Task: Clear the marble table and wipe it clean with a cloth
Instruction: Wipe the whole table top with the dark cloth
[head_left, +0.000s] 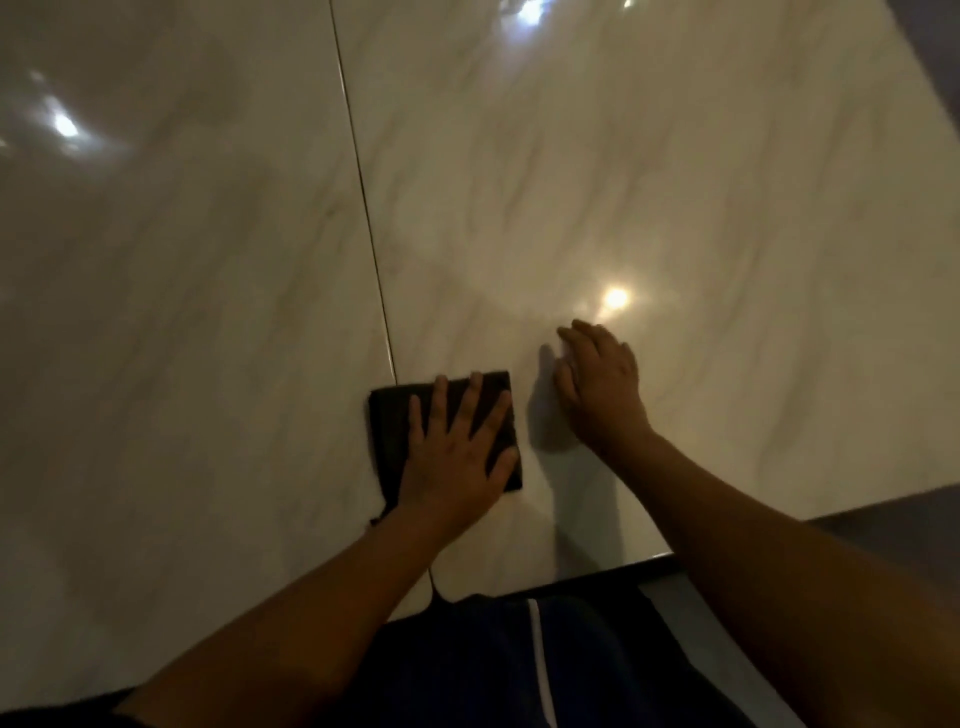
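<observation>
Dark cloth (390, 422) beneath left grip (453, 457)

No lettering, label, brand, number or sign can be read anywhere: not on the table (623, 182), not on the dark cloth (389, 426) lying on it, and not on the clothing (467, 665) at the table's near edge.

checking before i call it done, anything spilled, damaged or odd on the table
Nothing stands out. The marble table shows only glare and a seam; the dark cloth lies flat under the left hand, right hand beside it.
</observation>
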